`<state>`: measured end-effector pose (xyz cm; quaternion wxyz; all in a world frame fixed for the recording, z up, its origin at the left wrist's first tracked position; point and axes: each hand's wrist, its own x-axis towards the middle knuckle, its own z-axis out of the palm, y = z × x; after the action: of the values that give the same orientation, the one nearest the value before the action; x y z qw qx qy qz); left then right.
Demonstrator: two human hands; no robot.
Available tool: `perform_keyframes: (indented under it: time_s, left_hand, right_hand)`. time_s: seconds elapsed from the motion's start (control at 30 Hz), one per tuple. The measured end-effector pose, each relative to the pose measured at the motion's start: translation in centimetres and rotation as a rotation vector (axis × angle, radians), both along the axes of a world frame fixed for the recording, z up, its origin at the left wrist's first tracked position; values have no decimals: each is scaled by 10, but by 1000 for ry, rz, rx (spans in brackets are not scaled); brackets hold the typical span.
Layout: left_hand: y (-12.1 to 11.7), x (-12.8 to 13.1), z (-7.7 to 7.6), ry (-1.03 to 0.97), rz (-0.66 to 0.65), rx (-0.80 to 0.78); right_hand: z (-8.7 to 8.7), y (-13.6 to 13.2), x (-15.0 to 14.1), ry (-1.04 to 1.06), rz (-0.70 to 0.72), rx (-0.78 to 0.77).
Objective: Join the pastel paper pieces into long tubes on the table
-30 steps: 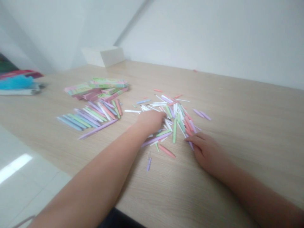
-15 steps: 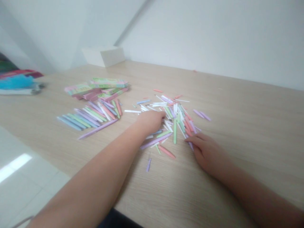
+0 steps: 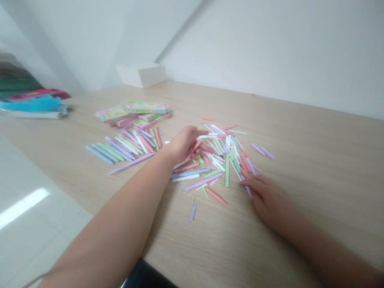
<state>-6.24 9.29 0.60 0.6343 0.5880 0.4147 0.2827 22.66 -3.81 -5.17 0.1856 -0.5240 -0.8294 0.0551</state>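
My left hand [image 3: 188,145] is over the left side of a loose pile of pastel pens and pen parts. Its index finger points out to the right, while the thumb and other fingers close on a coral-red pen barrel [image 3: 195,148]. Below that hand lie a blue pen [image 3: 190,173] and a purple pen [image 3: 202,182]. My right hand [image 3: 268,196] rests on the table at the pile's right edge, fingers stretched forward. Its fingertips touch or cover part of a purple barrel [image 3: 249,192]. A green barrel [image 3: 227,170] lies between the hands. Blur hides fine detail.
Left of the pile is a row of assembled-looking pens [image 3: 124,146]. Behind it are stacked pink-and-green boxes [image 3: 147,107]. A white box [image 3: 142,75] stands by the wall, and a blue bag [image 3: 33,104] lies far left. Two purple pieces [image 3: 262,151] sit right of the pile.
My left hand has lifted and turned at the pile, and a coral-red barrel now shows in its fingers. My right hand stays at the pile's edge. The whole view has shifted slightly.
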Motion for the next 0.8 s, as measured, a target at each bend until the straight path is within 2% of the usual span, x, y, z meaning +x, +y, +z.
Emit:
perform_keyframes:
  time_s: [0.1,0.17,0.23,0.3,0.33,0.4,0.47,0.57,0.8]
  left_hand:
    - [0,-5,1,-27,-36,-67]
    - [1,-6,-3,51,-31,5]
    - [1,-5,-9,251,31,239]
    - [1,-2,-14,524,75,572]
    - [1,0,-16,646,62,717]
    - [-1,4,-18,817,-22,891]
    - [-2,8,-19,898,-92,950]
    - [-5,14,-20,976,-129,994]
    - [-10,27,-25,1062,-122,979]
  right_hand:
    - [0,0,1,-3,6,-13]
    - [0,0,1,-9,7,-19]
    - [0,0,1,-13,8,-16]
    - [1,0,0,-13,12,-14]
    - [1,0,0,-15,12,-16]
    - [2,0,0,-17,11,-19]
    - [3,-1,-1,-25,9,-22]
    - [4,-2,-2,-32,2,-28]
    - [5,-2,-4,-19,2,-31]
